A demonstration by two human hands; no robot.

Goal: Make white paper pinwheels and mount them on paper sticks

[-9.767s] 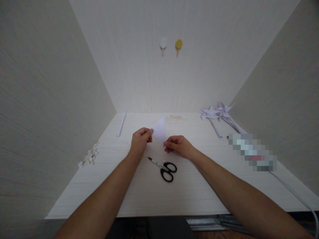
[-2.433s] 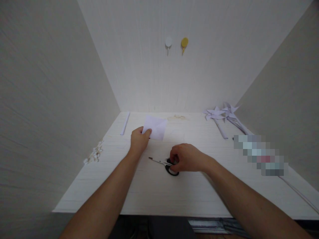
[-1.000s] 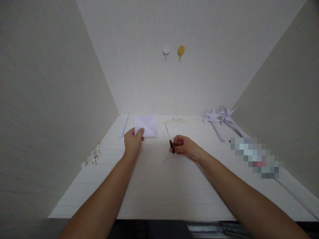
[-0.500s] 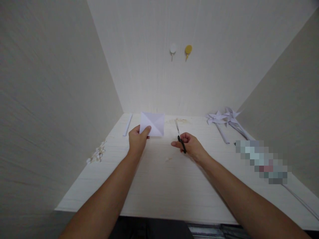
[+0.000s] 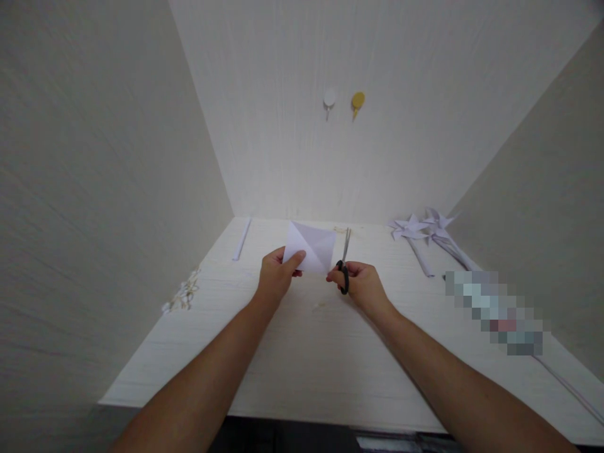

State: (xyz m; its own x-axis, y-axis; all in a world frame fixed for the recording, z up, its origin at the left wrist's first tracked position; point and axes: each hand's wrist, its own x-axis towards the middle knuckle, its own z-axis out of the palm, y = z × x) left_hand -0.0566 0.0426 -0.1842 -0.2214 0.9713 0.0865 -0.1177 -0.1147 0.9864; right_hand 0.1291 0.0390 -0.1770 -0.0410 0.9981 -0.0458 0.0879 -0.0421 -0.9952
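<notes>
My left hand (image 5: 278,272) pinches a square sheet of white paper (image 5: 315,242) at its lower left part, thumb on top. Diagonal creases cross the paper, which is held up above the table and slightly tilted. Close to its right edge, my right hand (image 5: 357,280) grips a pair of scissors (image 5: 346,264) by the black handles. The metal blades point up and away from me, nearly together. Whether the right fingertips touch the paper's lower right corner, I cannot tell.
Two white paper pinwheels (image 5: 409,228) on rolled paper sticks lie at the back right. A rolled paper stick (image 5: 242,239) rests at the back left, and several small whitish pieces (image 5: 183,294) nearer me. At right is a blurred-out object (image 5: 495,314) with a cord. Two hooks (image 5: 357,100) hang on the wall.
The left hand has carried the paper to the right, towards the scissors, and the sheet has tilted. In the right hand the scissors have turned, their blades leaning right instead of left.
</notes>
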